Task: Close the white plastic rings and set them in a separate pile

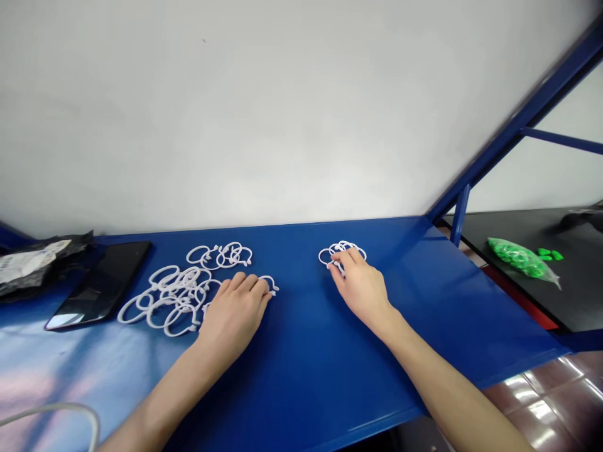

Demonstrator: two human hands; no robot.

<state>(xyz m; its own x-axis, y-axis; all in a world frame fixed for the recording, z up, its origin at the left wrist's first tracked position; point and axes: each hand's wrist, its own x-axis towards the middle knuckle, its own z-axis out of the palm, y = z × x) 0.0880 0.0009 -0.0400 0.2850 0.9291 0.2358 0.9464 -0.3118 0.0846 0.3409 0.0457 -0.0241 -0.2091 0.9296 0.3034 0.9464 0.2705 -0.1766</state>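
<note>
Many white plastic rings, each with a gap and small knobbed ends like shower curtain rings, lie on the blue table. The largest heap of rings (172, 295) is at the left, beside my left hand (238, 304). That hand's fingers are curled down around a white ring (269, 280), whose open end sticks out past the fingertips. Behind it sits a smaller group of rings (226, 255). Farther right, my right hand (360, 284) pinches a ring (325, 256) at a small overlapping cluster of rings (352, 245). My fingers partly cover that cluster.
A black phone or tablet (101, 282) and a black plastic package (38, 263) with a white label lie at the left. A white cable (70, 408) curves at lower left. Beyond the blue frame (460, 216), a bag of green pieces (518, 257) rests on a black surface.
</note>
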